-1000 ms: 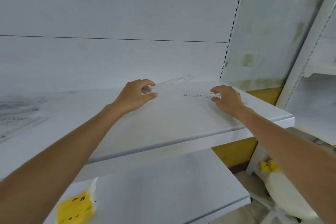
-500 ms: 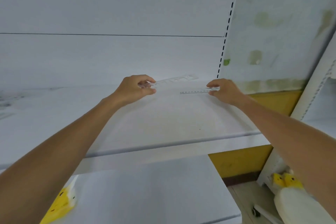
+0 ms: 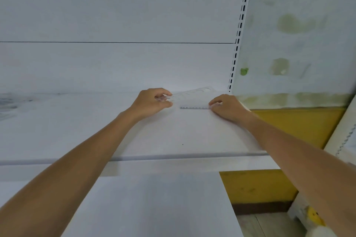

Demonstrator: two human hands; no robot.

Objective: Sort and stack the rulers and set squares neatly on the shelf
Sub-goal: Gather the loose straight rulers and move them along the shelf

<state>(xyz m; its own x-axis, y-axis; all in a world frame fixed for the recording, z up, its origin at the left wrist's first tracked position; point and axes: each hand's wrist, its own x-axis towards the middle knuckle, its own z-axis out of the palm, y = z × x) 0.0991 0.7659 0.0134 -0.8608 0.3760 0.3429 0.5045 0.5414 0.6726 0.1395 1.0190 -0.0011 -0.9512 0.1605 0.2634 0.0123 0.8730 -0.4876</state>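
Two clear plastic rulers lie near the back right corner of the white shelf [image 3: 173, 134]. My left hand [image 3: 152, 102] pinches the near end of a clear stencil ruler [image 3: 192, 92], which runs off toward the back right. My right hand [image 3: 227, 107] pinches the right end of a thin straight ruler [image 3: 194, 107] with dark scale marks; it lies flat and points left. The two hands are a short gap apart. The rulers are hard to see against the white shelf.
A slotted white upright [image 3: 238, 40] bounds the shelf at the right, with a stained wall [image 3: 298, 44] beyond it. A lower white shelf [image 3: 154, 208] juts out below. A yellow panel [image 3: 289, 125] and a yellow-and-white soft toy [image 3: 314, 219] sit at the lower right. Blurred items [image 3: 11, 104] lie far left.
The view has swung up and left. Both hands have stayed on their rulers and have drawn closer together, the straight ruler now lying nearer the stencil ruler by the back corner.
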